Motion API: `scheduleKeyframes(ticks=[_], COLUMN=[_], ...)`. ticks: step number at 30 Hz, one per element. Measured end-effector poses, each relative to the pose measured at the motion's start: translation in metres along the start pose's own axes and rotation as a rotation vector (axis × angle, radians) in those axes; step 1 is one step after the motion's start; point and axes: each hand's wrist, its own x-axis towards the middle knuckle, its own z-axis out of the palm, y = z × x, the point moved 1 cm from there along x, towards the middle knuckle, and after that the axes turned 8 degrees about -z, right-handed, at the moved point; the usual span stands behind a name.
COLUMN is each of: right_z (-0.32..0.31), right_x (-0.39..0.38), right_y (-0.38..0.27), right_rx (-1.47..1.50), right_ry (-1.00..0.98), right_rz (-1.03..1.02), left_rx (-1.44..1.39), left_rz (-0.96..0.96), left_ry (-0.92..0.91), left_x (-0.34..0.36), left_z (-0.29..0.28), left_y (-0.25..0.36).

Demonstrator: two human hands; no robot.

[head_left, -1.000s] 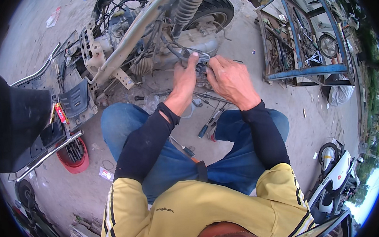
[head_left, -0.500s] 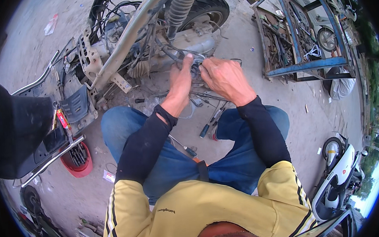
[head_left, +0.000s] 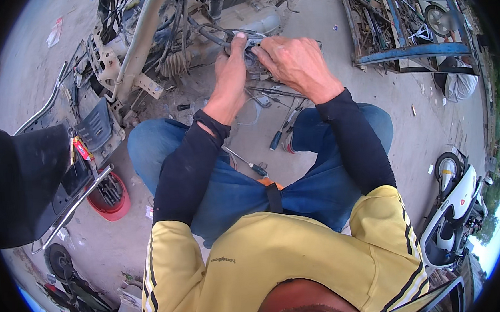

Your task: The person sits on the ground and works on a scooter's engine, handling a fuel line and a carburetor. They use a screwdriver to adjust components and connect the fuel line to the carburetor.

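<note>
Both hands meet in front of a stripped scooter frame [head_left: 132,57], beside its dusty engine parts. My left hand [head_left: 230,71] is closed round a small silvery metal part [head_left: 253,43], the thumb pointing up along its edge. Against the part's right side, my right hand [head_left: 298,61] is closed with fingertips pinched; what lies in them is hidden. A dark hose [head_left: 211,35] and thin cables run to the part from the frame. Below the hands, cables [head_left: 274,91] lie on the ground. One screwdriver [head_left: 257,168] rests between my legs, another [head_left: 276,140] near my right foot.
A blue-framed metal rack [head_left: 415,52] full of tools and parts stands at the far right. The scooter's floorboard and a chrome bar [head_left: 78,206] are at left, beside a red bowl [head_left: 124,212] of sockets. A white scooter [head_left: 451,215] is parked at lower right.
The view has shifted, so the scooter frame and rack sit higher. Both hands stay together at the metal part; the right hand's grip has turned slightly, showing more of the part.
</note>
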Motion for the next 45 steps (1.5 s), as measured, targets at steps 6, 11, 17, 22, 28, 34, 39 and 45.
scheduleKeyframes(ticks=[6,11,17,22,28,34,39,45], right_z=[0.001,0.007,0.005,0.012,0.127,0.27,0.315,0.362], right_x=[-0.004,-0.006,-0.008,-0.025,-0.164,-0.285,-0.304,-0.316], right_y=[0.003,0.005,0.006,0.03,0.095,0.057,0.046,0.051], right_rx=[0.026,0.041,0.069,0.195,0.577,0.338,0.275,0.17], right_ry=[0.006,0.012,0.053,0.196,0.08,-0.302,-0.309,-0.181], right_rz=[0.004,0.022,0.027,0.253,1.155,1.508,1.583,1.715], left_rx=[-0.069,0.019,0.048,0.002,-0.052,-0.131,-0.065,-0.028], left_rz=[-0.043,-0.039,-0.034,-0.014,-0.002,-0.036,-0.025,-0.073], left_ry=[-0.061,-0.042,-0.033,-0.054,-0.104,-0.103,-0.072,-0.034], left_x=[0.009,0.008,0.022,0.016,0.011,0.01,0.004,-0.004], left_z=[-0.002,-0.003,-0.01,-0.009,-0.005,-0.005,-0.014,-0.013], left_y=[-0.005,-0.008,-0.013,-0.01,-0.007,-0.007,-0.007,0.0])
